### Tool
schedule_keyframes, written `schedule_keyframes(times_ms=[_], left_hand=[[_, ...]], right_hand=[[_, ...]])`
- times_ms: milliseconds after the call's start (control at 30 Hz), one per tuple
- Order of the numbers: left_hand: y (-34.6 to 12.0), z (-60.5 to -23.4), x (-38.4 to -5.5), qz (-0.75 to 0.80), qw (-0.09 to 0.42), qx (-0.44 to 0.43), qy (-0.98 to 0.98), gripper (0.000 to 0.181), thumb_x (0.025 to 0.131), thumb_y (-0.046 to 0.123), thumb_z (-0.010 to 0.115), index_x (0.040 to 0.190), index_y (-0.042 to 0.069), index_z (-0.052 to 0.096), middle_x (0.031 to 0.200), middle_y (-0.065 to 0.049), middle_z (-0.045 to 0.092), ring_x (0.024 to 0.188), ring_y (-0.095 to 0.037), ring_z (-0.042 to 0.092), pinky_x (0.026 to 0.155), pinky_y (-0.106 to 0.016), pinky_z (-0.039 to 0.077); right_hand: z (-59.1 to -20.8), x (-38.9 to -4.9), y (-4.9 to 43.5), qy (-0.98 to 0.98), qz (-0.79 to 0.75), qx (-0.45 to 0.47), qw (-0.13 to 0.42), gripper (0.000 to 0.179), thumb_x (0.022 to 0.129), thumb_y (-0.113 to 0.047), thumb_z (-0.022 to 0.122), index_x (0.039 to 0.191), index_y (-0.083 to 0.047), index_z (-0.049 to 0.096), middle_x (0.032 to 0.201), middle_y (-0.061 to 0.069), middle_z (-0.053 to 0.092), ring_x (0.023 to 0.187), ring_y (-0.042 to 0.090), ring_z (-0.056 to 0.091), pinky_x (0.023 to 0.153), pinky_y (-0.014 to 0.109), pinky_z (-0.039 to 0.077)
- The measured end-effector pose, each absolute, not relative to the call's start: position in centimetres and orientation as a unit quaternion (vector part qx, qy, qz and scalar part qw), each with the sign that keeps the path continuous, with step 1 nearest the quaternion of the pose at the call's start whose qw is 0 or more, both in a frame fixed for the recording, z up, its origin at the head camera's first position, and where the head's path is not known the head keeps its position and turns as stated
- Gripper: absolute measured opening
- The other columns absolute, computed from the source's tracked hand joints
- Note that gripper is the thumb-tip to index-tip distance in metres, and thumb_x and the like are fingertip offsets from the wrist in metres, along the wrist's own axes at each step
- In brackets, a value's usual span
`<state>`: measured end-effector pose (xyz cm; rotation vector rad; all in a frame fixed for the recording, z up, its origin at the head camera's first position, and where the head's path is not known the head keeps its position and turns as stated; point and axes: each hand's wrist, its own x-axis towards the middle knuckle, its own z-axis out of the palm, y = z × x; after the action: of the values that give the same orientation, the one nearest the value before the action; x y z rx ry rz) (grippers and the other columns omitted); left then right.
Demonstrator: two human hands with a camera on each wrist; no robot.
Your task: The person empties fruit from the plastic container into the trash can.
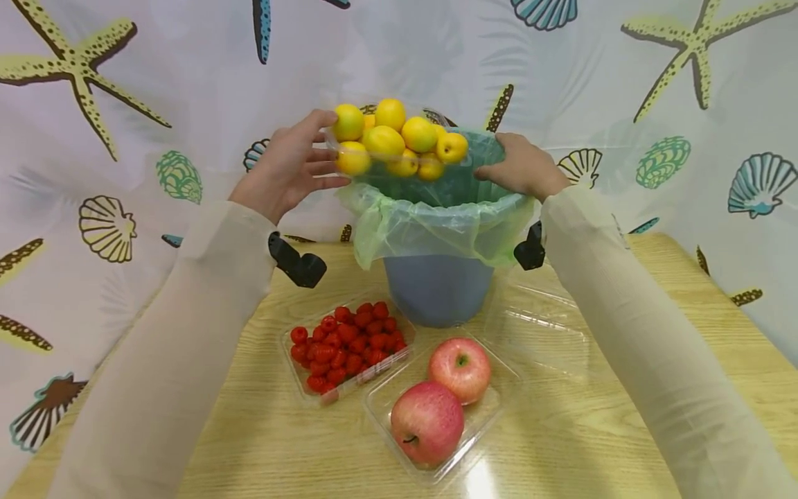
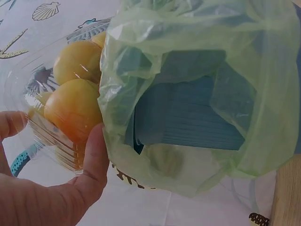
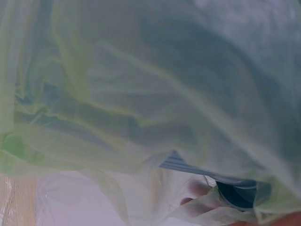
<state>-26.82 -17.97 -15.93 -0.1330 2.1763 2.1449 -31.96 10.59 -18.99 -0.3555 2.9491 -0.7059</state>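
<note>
My left hand (image 1: 289, 163) grips one end of a clear plastic container (image 2: 28, 80) of round yellow fruits (image 1: 383, 142), thumb and fingers at its side wall. Held tilted, the container overlaps the back left of the mouth of a blue-grey bin (image 1: 439, 287) in the head view. A thin green bag (image 1: 430, 229) lines the bin and folds over its rim. At the bin's right rim, my right hand (image 1: 526, 163) holds on, thumb over the inner side. Its fingers (image 3: 202, 205) show partly behind the bag in the right wrist view.
In front of the bin stands a clear tray of raspberries (image 1: 349, 343). Beside it, two red apples (image 1: 461, 371) sit in another clear tray (image 1: 380, 405). Clear plastic (image 1: 548, 333) lies right of the bin on the wooden table (image 1: 268, 443). A shell-patterned cloth (image 1: 206, 83) hangs behind.
</note>
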Motion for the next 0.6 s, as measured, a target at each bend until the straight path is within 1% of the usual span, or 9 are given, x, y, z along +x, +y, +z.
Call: schedule_keyframes(times_ms=[100, 200, 333, 433, 500, 600], left_hand=[[-17.6, -15.7, -26.7, 0.692, 0.040, -0.041, 0.719, 0.064, 0.092, 0.045, 0.056, 0.141, 0.011, 0.032, 0.117, -0.007, 0.044, 0.101, -0.020, 0.053, 0.102, -0.039, 0.045], [-17.3, -15.6, -26.6, 0.682, 0.036, -0.034, 0.730, 0.061, 0.092, 0.045, 0.055, 0.139, 0.011, 0.037, 0.112, -0.006, 0.046, 0.096, -0.019, 0.054, 0.100, -0.038, 0.047], [-16.8, -15.5, -26.5, 0.664, 0.018, -0.026, 0.747, 0.055, 0.092, 0.044, 0.055, 0.132, 0.008, 0.044, 0.104, -0.006, 0.046, 0.088, -0.017, 0.053, 0.086, -0.032, 0.053], [-16.5, -15.5, -26.4, 0.647, 0.002, -0.028, 0.762, 0.053, 0.093, 0.044, 0.054, 0.128, 0.007, 0.045, 0.101, -0.005, 0.046, 0.085, -0.016, 0.053, 0.078, -0.028, 0.055], [-16.4, -15.5, -26.4, 0.637, -0.007, -0.030, 0.770, 0.053, 0.093, 0.044, 0.053, 0.128, 0.006, 0.044, 0.100, -0.004, 0.045, 0.085, -0.015, 0.052, 0.077, -0.027, 0.055], [-16.3, -15.6, -26.3, 0.632, -0.016, -0.029, 0.774, 0.055, 0.093, 0.044, 0.052, 0.132, 0.006, 0.043, 0.101, -0.003, 0.044, 0.085, -0.015, 0.052, 0.078, -0.027, 0.055]], right_hand=[[-18.9, -31.9, 10.6, 0.964, -0.233, -0.117, 0.045, 0.081, 0.095, -0.040, 0.048, 0.154, -0.005, 0.005, 0.160, 0.014, 0.005, 0.147, 0.035, 0.010, 0.117, 0.052, 0.016], [-18.9, -31.9, 10.6, 0.965, -0.231, -0.119, 0.045, 0.081, 0.095, -0.040, 0.048, 0.154, -0.006, 0.004, 0.160, 0.014, 0.005, 0.147, 0.034, 0.010, 0.117, 0.052, 0.016], [-18.9, -31.9, 10.6, 0.966, -0.229, -0.116, 0.045, 0.081, 0.095, -0.040, 0.048, 0.154, -0.006, 0.004, 0.161, 0.014, 0.005, 0.147, 0.034, 0.010, 0.117, 0.052, 0.016], [-18.9, -32.0, 10.7, 0.966, -0.227, -0.113, 0.045, 0.081, 0.095, -0.041, 0.048, 0.154, -0.006, 0.004, 0.161, 0.014, 0.004, 0.147, 0.035, 0.010, 0.117, 0.053, 0.016], [-18.9, -32.0, 10.7, 0.966, -0.226, -0.113, 0.046, 0.081, 0.095, -0.040, 0.048, 0.154, -0.006, 0.004, 0.160, 0.014, 0.005, 0.147, 0.035, 0.010, 0.117, 0.053, 0.016], [-19.0, -32.1, 10.6, 0.966, -0.226, -0.115, 0.045, 0.081, 0.095, -0.039, 0.048, 0.154, -0.005, 0.004, 0.160, 0.015, 0.005, 0.147, 0.035, 0.010, 0.117, 0.052, 0.016]])
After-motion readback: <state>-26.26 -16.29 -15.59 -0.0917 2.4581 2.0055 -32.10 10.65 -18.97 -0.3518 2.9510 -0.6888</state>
